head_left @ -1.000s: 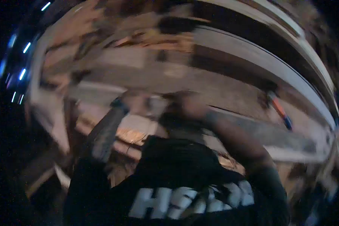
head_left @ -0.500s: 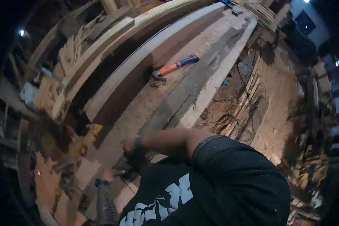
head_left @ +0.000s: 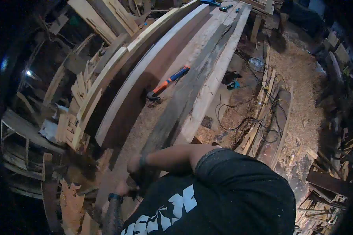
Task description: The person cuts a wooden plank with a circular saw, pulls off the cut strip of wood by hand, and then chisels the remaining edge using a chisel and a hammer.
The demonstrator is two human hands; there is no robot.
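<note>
My right hand (head_left: 133,164), with a band at the wrist, is bent in close to my body above the near end of the timber. Its fingers look curled, but whatever they hold is hidden in shadow. Just below it is my left hand (head_left: 123,188), a dark watch on its wrist; the fingers are mostly hidden and dim. Farther up the bench, a claw hammer (head_left: 169,82) with an orange and blue handle lies on a wide plank (head_left: 145,111), apart from both hands. A grey-stained board (head_left: 175,105) runs alongside.
Long curved timbers (head_left: 145,72) stand along the left. At the far end lie blue tools (head_left: 225,8). Black cables (head_left: 239,126) and wood strips (head_left: 259,121) are on the ground to the right, beside sawdust (head_left: 298,109). Scrap wood (head_left: 329,184) is piled at lower right.
The camera view has turned, so the hammer and planks appear shifted left and lower. Both hands stay close together near my body, the right a little lower in the view.
</note>
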